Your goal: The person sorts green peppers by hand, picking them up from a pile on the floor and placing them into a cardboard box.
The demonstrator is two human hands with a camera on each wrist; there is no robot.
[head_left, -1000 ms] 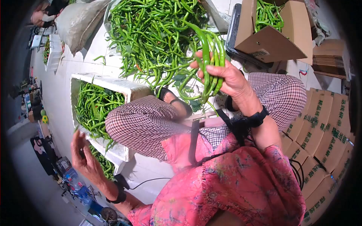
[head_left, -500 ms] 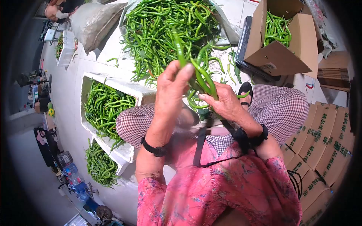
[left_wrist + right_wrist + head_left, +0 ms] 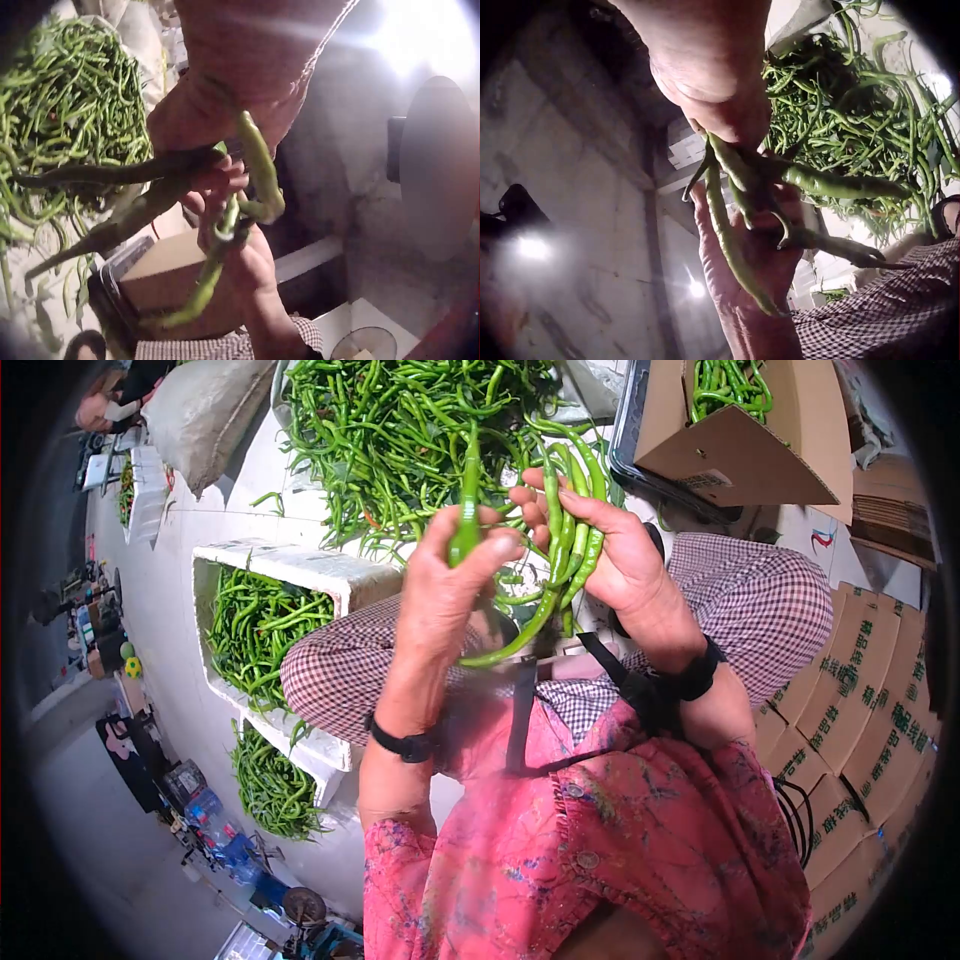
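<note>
The left hand (image 3: 445,575) pinches one long green pepper (image 3: 468,495) upright between thumb and fingers. Beside it, the right hand (image 3: 625,560) holds a small bunch of green peppers (image 3: 565,550) across its palm, the thumb over them; one curved pepper hangs down toward the lap. In the right wrist view several peppers (image 3: 731,232) stick out from under the near hand. The left wrist view has peppers (image 3: 259,157) between both hands. Beyond the hands lies a large heap of green peppers (image 3: 390,440).
White foam boxes (image 3: 345,575) of peppers stand at the left, with a full sack (image 3: 205,420) behind. An open cardboard box (image 3: 730,470) with peppers is at the upper right, above a dark tray. Flattened cartons (image 3: 860,690) lie at the right. The person's checked knees flank the hands.
The left hand came in from the left boxes to the right hand's bunch, then drew slightly apart with one pepper. The right hand now lies more open under its bunch.
</note>
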